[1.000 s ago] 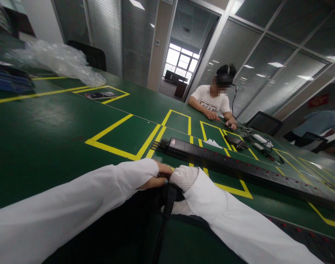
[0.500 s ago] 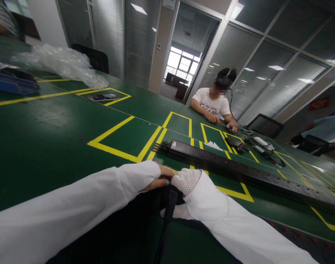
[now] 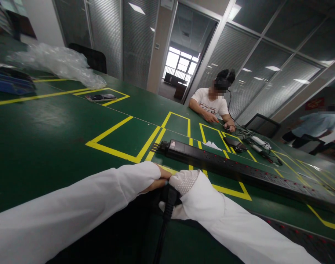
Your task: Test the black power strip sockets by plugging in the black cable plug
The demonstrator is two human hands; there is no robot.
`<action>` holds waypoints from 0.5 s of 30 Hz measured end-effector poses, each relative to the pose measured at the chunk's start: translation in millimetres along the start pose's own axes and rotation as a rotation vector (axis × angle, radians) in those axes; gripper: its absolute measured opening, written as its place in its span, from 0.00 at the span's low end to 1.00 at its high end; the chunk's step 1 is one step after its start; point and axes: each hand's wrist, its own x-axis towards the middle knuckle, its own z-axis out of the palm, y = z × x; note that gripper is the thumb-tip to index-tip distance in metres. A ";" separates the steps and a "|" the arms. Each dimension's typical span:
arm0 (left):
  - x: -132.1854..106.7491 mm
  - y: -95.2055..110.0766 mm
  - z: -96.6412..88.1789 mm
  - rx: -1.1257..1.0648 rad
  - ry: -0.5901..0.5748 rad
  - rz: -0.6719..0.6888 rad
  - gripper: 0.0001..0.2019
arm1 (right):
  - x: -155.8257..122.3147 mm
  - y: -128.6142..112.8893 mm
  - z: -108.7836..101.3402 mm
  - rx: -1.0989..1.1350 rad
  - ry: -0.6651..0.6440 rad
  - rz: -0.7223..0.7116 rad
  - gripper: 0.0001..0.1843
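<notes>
Both my arms, in white sleeves, meet low in the middle of the view over a black plug [image 3: 169, 196] whose cable [image 3: 159, 238] runs down toward me. My left hand [image 3: 157, 180] shows bare fingers pinched together on the plug's top. My right hand [image 3: 185, 183], in a white dotted glove, is curled round the plug from the right. The plug sits at the near end of a black power strip [image 3: 307, 238] with red switches, mostly hidden under my right arm.
A second long black power strip [image 3: 239, 169] lies across the green table [image 3: 46, 135] with yellow taped boxes. A seated person [image 3: 212, 104] works at the far side among cables and chargers [image 3: 255, 143]. Clear plastic wrap [image 3: 57, 62], a blue case [image 3: 10, 82] and a phone [image 3: 101, 97] lie far left.
My hands stay clamped on the plug; only the view has shifted slightly. The person at the far right has moved a little further into view.
</notes>
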 end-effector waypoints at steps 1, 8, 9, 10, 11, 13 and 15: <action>0.2 -0.6 0.1 0.004 -0.006 -0.002 0.14 | 0.4 -0.4 -0.4 0.001 -0.005 0.002 0.22; 0.6 -2.5 2.1 0.047 0.019 -0.034 0.16 | 3.2 -1.1 2.3 -0.007 -0.029 0.025 0.21; 0.5 -2.8 2.5 0.048 0.018 -0.034 0.16 | 3.4 -0.7 3.4 -0.012 -0.029 0.027 0.20; 0.5 -3.1 2.8 0.045 0.017 -0.031 0.17 | 3.5 -0.1 4.5 -0.017 -0.029 0.027 0.19; 0.4 -3.4 2.9 0.037 0.015 -0.026 0.17 | 3.7 0.5 5.6 -0.021 -0.029 0.026 0.18; 0.3 -3.5 2.4 0.014 0.008 -0.014 0.16 | 3.9 1.8 7.8 -0.026 -0.028 0.024 0.16; 0.1 -2.5 1.1 0.016 -0.004 -0.020 0.16 | 4.6 3.3 10.0 -0.028 -0.024 0.019 0.14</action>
